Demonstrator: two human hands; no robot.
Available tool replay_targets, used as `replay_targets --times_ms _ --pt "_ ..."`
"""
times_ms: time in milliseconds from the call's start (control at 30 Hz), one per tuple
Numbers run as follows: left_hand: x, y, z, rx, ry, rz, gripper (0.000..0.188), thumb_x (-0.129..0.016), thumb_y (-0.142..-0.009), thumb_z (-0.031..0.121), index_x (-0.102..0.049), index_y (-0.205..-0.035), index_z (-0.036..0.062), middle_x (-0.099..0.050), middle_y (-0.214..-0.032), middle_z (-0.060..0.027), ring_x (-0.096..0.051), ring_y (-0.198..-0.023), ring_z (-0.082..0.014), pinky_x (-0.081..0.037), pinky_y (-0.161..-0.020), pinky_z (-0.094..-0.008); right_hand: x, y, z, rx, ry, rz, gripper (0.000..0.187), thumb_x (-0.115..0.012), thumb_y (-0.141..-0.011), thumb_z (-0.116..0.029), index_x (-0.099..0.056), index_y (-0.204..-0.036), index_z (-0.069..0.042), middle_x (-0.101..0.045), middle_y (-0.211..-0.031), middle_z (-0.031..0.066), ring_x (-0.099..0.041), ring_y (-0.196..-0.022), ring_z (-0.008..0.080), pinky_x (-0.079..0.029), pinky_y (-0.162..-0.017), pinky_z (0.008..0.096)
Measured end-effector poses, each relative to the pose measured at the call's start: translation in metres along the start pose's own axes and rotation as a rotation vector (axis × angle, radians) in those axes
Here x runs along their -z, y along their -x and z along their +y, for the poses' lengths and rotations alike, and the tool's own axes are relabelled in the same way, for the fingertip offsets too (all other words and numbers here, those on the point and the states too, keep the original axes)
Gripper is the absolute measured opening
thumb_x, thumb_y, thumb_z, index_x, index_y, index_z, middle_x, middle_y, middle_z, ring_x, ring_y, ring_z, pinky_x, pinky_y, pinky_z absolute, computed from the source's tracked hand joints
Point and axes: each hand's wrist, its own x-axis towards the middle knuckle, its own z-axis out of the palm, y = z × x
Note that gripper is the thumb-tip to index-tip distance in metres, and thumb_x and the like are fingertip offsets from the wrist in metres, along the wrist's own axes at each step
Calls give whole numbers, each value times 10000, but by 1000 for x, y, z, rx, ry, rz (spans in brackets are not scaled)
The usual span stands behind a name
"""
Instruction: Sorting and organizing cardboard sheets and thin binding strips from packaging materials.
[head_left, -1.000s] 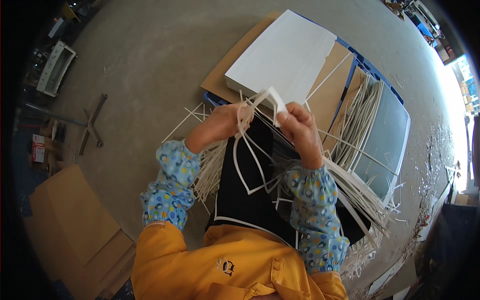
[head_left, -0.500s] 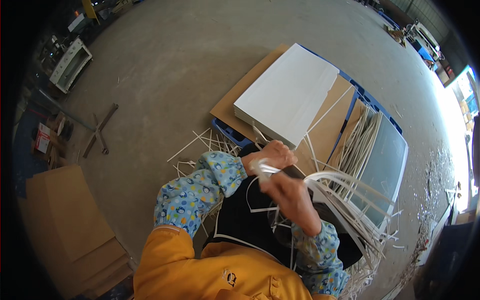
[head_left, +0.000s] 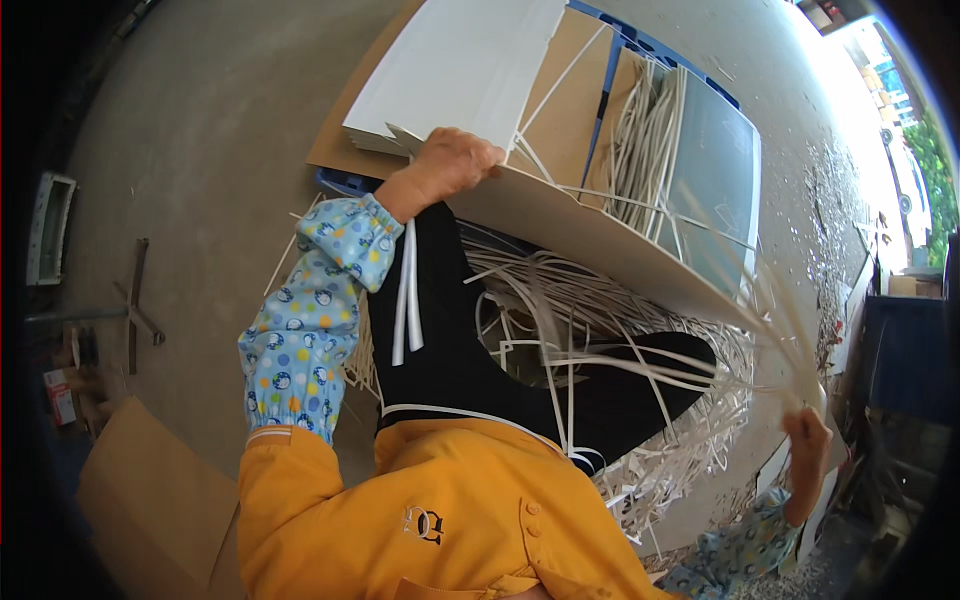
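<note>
One board, left fingers closed on its edge; blurred strips above curled right fingers, hold unclear; likely strip-pulling, next wanting firm bracing.

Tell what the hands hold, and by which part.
Left hand: pale board, by the upper edge near one end. Right hand: perhaps strips; too blurred to tell.

The person is wearing black trousers and an orange-yellow top with buttons running down its front and a dark-and-white emblem marking the chest. Light-blue sleeve covers, gathering at the wrists, are showing coloured dots and small cartoon figures.
</note>
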Motion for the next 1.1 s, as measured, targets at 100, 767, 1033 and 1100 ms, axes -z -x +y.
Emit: replay_targets --times_ms 100,767,1033,1100 --pt "-3 -2 -3 -31 -16 13 104 -556 -755 227 -595 -770 133 -635 -766 -72 -607 -760 -272 -464 -638 -390 32 27 186 -258 340 198 185 -553 -767 -138 -506 -719 34 -524 -634 186 -500 -568 276 -380 -552 372" --pt "-26 -68 154 -263 -23 100 38 -515 -696 96 -499 -691 130 -531 -636 -26 -578 -646 -200 -450 -547 -338 -155 -140 64 -107 -1519 333 375 -423 -906 -327 -558 -1025 2 -605 -989 123 -557 -968 228 -387 -891 320" --pt "10 -86 131 -238 -2 -42 63 -536 -732 151 -511 -684 118 -556 -655 -52 -583 -662 -228 -449 -565 -348 -135 -130 36 -42 -1625 346 521 -297 -925 -452 -503 -1082 0 -564 -1068 136 -527 -990 223 -401 -857 345" --pt "44 -98 122 -243 106 -70 106 -574 -732 176 -514 -707 92 -568 -669 -69 -575 -670 -274 -443 -563 -375 -143 -123 47 -31 -1483 305 508 -321 -919 -454 -489 -1131 -24 -542 -1114 131 -504 -1040 211 -382 -870 340"
